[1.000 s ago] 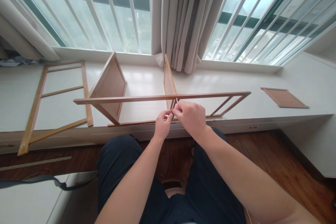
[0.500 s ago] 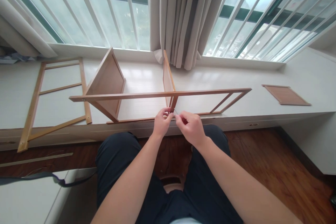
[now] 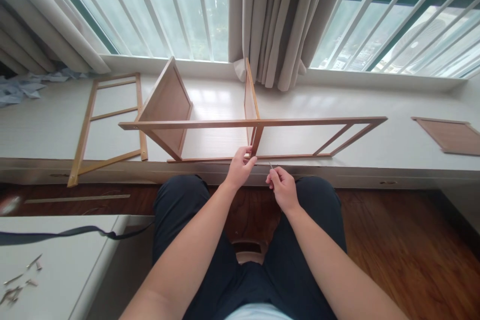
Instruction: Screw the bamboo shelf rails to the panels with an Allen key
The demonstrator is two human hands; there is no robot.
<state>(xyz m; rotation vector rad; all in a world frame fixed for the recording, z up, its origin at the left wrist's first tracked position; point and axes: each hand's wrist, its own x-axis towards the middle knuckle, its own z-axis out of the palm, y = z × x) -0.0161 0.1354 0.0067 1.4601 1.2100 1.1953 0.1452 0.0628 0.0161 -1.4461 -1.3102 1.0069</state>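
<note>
Here the left hand (image 3: 239, 170) pinches the lower end of the middle upright of a wooden shelf frame (image 3: 258, 122), probably to keep that joint steady. The frame lies on its side on the white window ledge (image 3: 393, 147), with two panels already standing in it. The right hand (image 3: 282, 187), just right of the joint and not touching it, has its grip pressed together on a thin metal tool (image 3: 270, 165), tip pointing up. A second ladder frame (image 3: 108, 120) lies flat at far left.

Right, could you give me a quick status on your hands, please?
Left hand pinching wooden frame at its middle upright. Right hand off the frame, gripping small metal tool. Nothing between them.
</note>
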